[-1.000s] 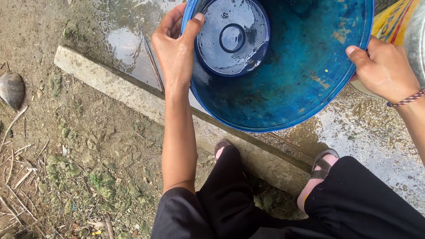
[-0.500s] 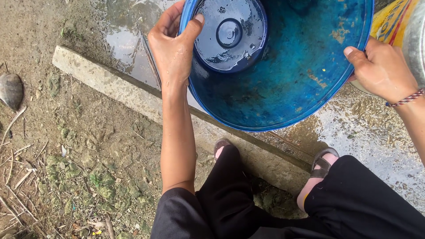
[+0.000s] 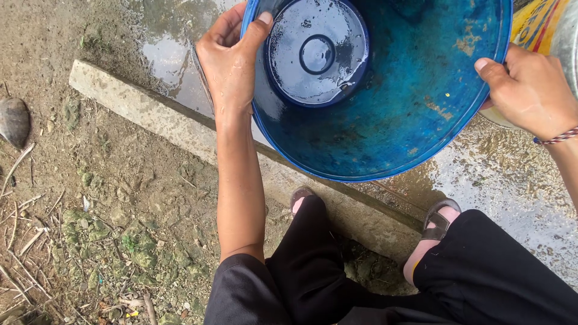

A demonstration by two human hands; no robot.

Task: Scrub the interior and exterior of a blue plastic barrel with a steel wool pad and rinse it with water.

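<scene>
Standing on wet ground (image 3: 500, 180) by a curb (image 3: 150, 114), both hands, left (image 3: 229, 60) and right (image 3: 533, 90), pinch the tub (image 3: 391, 120) rim.

One blue bucket (image 3: 385, 120), two hands — two sandals (image 3: 439, 219).

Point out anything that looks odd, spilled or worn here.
The blue bucket is tipped toward the camera, gripped at its rim by the left hand and right hand. Its inner wall carries brownish patches, and the concrete beneath is wet.
</scene>
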